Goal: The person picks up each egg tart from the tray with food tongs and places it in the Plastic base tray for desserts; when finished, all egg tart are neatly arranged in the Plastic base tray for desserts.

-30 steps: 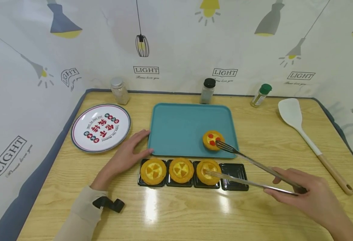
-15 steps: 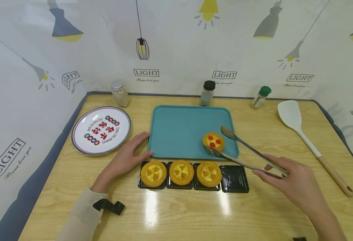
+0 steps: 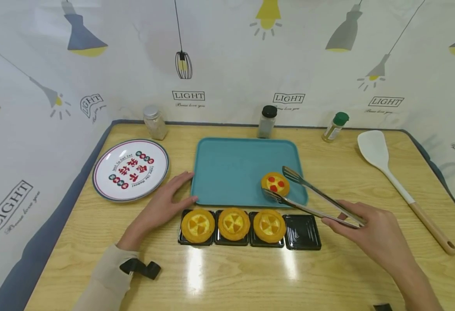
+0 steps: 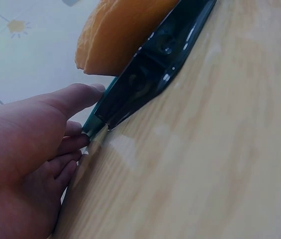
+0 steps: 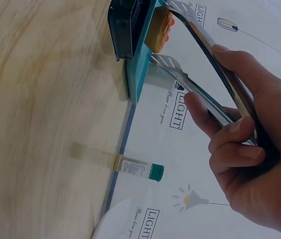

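Note:
My right hand grips metal tongs, also plain in the right wrist view. Their forked tips stand apart on either side of an egg tart with red pieces. That tart sits on the right part of a teal tray. The near tip overlaps the tart's front edge; whether it touches I cannot tell. My left hand rests at the tray's left edge, fingers extended, thumb at the front corner. In the left wrist view the thumb lies close to a black holder under a tart.
In front of the tray, three yellow-topped tarts sit in black holders, beside a bare black holder. A patterned plate lies left, a spatula right. Along the back stand a silver-capped jar, a black-capped jar and a green-capped bottle.
My right hand has moved left and slightly away from me. The tongs' tips have shifted from the tart's right side and the third yellow-topped tart to either side of the red-topped tart.

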{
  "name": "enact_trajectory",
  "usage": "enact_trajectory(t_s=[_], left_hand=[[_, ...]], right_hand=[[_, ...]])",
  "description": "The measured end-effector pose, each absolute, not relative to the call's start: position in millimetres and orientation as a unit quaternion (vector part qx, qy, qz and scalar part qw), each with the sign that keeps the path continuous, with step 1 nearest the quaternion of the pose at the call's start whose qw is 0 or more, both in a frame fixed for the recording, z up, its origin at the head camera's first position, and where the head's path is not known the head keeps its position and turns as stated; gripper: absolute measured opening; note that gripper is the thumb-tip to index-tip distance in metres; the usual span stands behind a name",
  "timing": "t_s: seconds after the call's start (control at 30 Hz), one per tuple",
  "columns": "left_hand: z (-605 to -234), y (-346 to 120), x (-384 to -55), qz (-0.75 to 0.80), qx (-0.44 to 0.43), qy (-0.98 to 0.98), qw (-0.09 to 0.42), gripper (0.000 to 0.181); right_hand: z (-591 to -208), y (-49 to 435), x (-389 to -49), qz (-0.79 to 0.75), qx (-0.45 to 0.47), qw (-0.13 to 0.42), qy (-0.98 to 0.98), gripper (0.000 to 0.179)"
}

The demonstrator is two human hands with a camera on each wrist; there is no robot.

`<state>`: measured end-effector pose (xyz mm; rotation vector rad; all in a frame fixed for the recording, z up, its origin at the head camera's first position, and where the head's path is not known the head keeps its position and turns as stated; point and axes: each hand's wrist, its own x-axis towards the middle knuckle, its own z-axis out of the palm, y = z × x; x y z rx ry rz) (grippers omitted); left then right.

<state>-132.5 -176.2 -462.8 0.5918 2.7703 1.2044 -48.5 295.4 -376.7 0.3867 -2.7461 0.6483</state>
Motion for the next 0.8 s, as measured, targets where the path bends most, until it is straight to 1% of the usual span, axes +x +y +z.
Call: enact_trajectory(t_s=[0.3, 0.8], left_hand=[[-462.7, -175.2, -132.2, 0.393, 0.198, 0.898, 0.024, 0.069], [-464.0, -176.4, -132.6, 0.39, 0.197, 0.899, 0.026, 0.07]], right_hand=[[-378.3, 294.4, -49.3, 0.226, 0.14, 0.138, -0.954, 0.042], [-379.1, 293.3, -51.5, 0.218, 0.157, 0.163, -0.949, 0.038]])
